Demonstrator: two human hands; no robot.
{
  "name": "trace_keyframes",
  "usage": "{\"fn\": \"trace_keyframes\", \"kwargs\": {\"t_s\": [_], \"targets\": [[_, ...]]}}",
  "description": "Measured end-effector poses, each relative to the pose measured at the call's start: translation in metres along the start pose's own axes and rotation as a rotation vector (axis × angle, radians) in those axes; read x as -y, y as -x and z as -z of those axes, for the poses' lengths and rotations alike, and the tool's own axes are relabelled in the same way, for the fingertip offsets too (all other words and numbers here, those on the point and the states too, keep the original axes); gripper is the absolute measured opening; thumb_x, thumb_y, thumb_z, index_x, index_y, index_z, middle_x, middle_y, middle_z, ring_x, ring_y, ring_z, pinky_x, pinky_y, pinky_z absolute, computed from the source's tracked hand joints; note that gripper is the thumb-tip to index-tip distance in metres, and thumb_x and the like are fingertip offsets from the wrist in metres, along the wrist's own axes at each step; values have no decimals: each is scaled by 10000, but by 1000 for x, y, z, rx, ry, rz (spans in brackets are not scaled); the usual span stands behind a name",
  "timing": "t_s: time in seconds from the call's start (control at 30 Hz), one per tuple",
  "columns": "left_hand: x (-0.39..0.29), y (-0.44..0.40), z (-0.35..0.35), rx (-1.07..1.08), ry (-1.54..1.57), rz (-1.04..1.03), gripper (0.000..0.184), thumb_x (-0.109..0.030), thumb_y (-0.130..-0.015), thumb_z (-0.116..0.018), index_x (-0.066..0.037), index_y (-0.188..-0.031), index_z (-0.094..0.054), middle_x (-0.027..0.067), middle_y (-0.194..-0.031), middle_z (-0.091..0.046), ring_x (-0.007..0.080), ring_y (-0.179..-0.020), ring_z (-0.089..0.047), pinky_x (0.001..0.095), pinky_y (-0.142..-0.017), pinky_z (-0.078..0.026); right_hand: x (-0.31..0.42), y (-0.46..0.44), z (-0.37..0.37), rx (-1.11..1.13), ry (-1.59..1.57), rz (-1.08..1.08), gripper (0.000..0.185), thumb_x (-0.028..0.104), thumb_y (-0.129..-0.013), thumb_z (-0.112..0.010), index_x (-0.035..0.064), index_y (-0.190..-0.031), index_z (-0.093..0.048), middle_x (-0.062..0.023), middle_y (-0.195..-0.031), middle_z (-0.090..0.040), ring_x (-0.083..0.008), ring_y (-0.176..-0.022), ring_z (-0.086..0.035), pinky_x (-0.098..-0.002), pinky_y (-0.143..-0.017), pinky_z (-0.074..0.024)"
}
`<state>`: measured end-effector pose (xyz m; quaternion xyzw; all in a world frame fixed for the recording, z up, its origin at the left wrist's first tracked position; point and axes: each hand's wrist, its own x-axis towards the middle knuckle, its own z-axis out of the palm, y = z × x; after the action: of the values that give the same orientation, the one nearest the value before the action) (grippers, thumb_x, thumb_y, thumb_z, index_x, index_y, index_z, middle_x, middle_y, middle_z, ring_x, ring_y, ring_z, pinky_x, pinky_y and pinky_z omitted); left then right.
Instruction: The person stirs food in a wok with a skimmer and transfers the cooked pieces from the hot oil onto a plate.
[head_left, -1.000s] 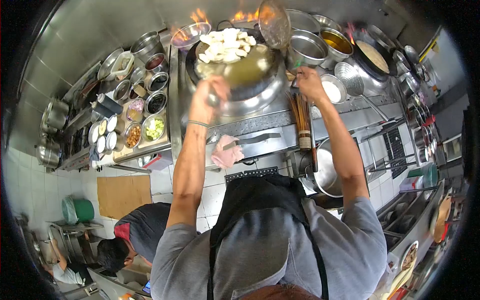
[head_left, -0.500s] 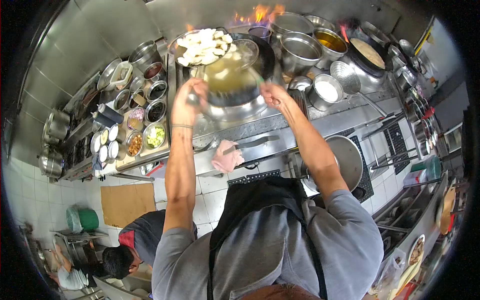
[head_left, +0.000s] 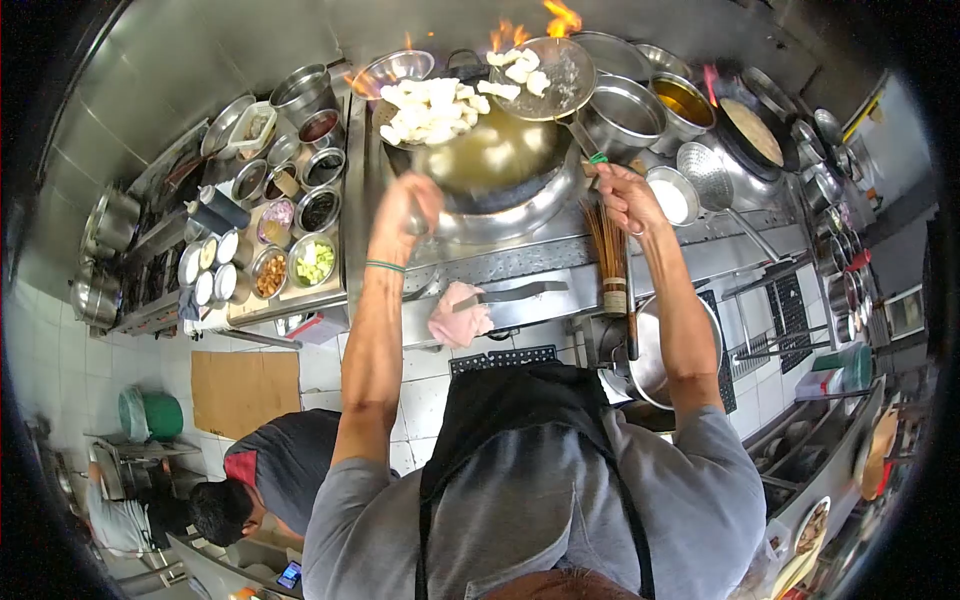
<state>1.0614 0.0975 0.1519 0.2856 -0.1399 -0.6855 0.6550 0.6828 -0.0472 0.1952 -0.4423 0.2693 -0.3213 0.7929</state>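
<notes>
My left hand (head_left: 408,205), a little blurred, is closed around the handle of a skimmer. White pieces of food (head_left: 435,110) are heaped on that skimmer, over the left side of a wok (head_left: 500,198). Yellowish oil (head_left: 490,155) fills the wok, blurred by motion. In my right hand (head_left: 628,198) is the handle of a second, round mesh skimmer (head_left: 565,85), with a green band on the handle. A few more white pieces (head_left: 522,66) rest on its left part. This skimmer is raised above the wok's right rear rim.
Flames (head_left: 560,18) rise behind the wok. Metal pots (head_left: 628,112) and an oil pot (head_left: 682,100) stand to the right. Bowls of ingredients (head_left: 312,260) are at the left. A bamboo brush (head_left: 610,265) and pink cloth (head_left: 462,315) lie along the front edge. A person (head_left: 290,470) bends at lower left.
My right hand has moved right with its skimmer, which has lifted from over the oil and now carries white pieces. The left hand has shifted slightly right and down.
</notes>
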Motion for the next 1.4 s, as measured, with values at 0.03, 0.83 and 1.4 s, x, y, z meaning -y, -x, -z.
{"fn": "trace_keyframes", "kwargs": {"t_s": [0.03,0.83,1.4], "targets": [[4,-5,0,-33,-20,0,198,-27,-895,-517,-62,-714,-445,-1,-630,-439,86,-507,-481,218,-427,-435,10,3,-1,0,40,15,120,102,-983,-499,54,-1085,-537,15,-686,-512,-25,-396,-356,-202,-289,-292],[42,-55,-30,142,223,249,196,-43,-885,-519,-60,-712,-427,-2,-611,-443,87,-480,-469,225,-427,-473,8,37,-50,-204,1516,591,321,-37,-848,-481,-48,-1149,-591,-279,-800,-640,-377,-775,-693,-443,-648,-546],[17,16,-30,16,0,46,182,-82,-908,-508,-54,-747,-428,-30,-615,-398,58,-484,-430,198,-429,-414,3,34,-47,-365,618,242,317,104,-1000,-494,21,-1304,-521,-8,-674,-525,-61,-381,-402,-233,-304,-294]]}}
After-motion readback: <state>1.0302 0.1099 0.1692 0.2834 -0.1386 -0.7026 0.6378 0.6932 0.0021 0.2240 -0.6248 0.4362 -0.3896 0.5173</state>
